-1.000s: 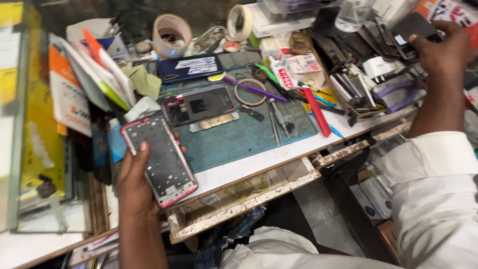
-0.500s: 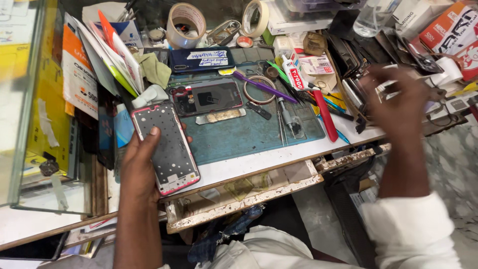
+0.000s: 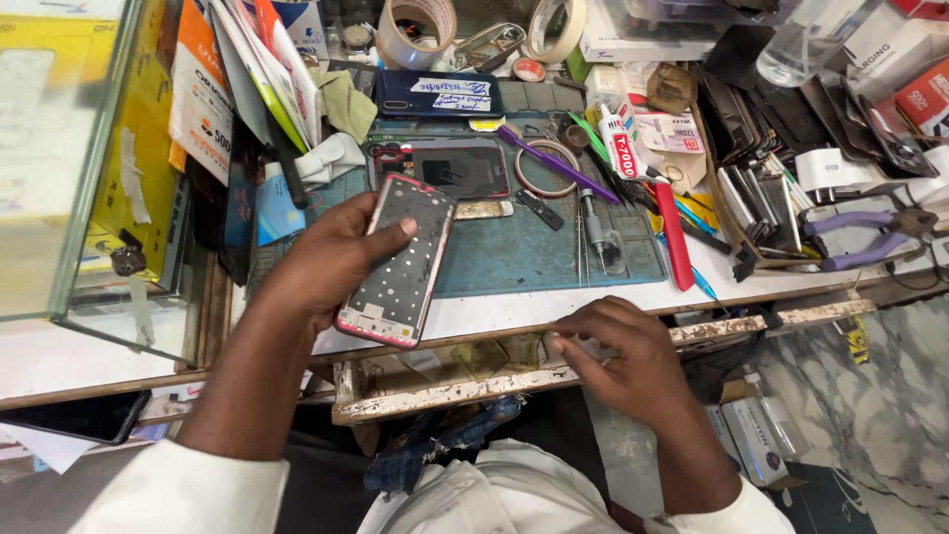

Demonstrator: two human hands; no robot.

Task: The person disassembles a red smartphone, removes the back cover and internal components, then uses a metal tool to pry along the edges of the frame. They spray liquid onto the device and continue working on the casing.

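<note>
The left hand [image 3: 326, 262] held a phone frame [image 3: 400, 262] — fingers clamped on it. The right hand [image 3: 623, 356] lay on the surface [image 3: 514, 309] edge — fingers together, holding nothing.

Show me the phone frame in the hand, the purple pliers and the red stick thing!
phone frame [image 3: 397, 269], head view, on the middle of its dotted back panel.
purple pliers [image 3: 858, 220], head view, on the upper purple handle.
red stick tool [image 3: 674, 235], head view, on the middle of its long red body.
</note>
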